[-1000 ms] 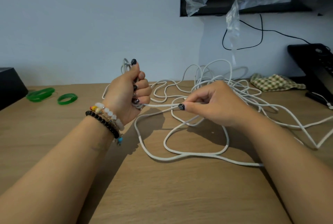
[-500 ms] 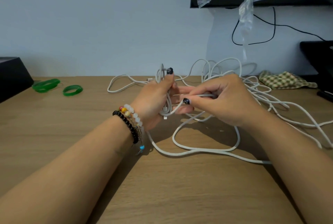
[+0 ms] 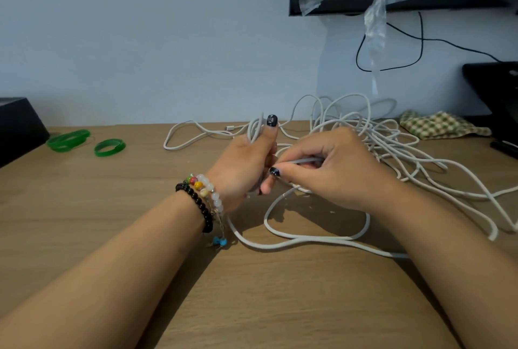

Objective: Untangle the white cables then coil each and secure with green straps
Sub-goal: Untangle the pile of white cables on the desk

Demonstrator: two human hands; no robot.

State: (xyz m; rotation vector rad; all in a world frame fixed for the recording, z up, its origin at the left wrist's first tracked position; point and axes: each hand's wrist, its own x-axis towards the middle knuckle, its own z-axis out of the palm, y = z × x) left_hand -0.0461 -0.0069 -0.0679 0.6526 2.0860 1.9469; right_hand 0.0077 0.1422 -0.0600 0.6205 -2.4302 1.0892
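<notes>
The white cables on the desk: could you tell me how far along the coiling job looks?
Early. The left hand grips a few loops of coil; the right hand pinches the next stretch of cable. Most white cables remain tangled, and both green straps lie unused.

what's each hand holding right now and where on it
The left hand grips a small bundle of white cable loops around its middle, thumb pressed against it. The right hand pinches a single strand of the same white cable beside the bundle.

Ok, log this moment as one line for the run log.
stage: coiling first cable | left hand: grips coil | right hand: pinches white cable | green straps: unused on table
</notes>
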